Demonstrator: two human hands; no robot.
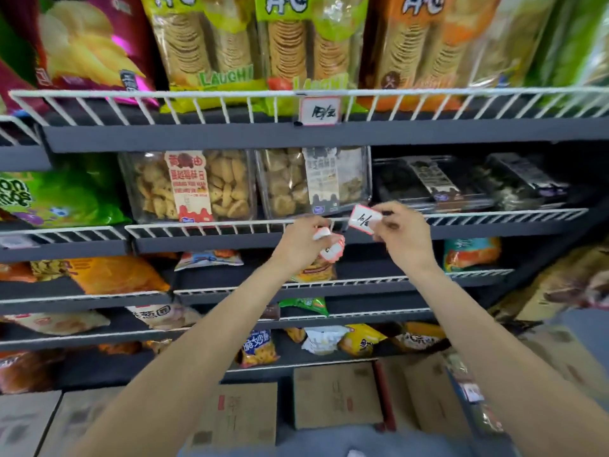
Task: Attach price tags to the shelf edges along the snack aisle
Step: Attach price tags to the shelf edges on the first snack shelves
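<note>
My right hand (400, 230) pinches one price tag (364, 220), white with a red border and handwritten black figures, tilted and held just in front of the white wire rail (211, 225) of the second shelf. Whether the tag touches the rail, I cannot tell. My left hand (301, 244) is curled round a small bundle of further tags (331, 247), held just below the same rail and left of the single tag; the two hands are near each other but apart.

One tag is already mounted (319, 111) on the wire rail of the top shelf, directly above my hands, below the green cracker packs (290, 44).

Behind the second-shelf rail stand clear tubs of biscuits (188, 186) and, to the right, dark trays of snacks (435, 183). A purple crisp bag (89, 41) sits top left. Lower shelves hold loose snack bags (257, 347), and cardboard boxes (336, 394) stand on the floor beneath.
</note>
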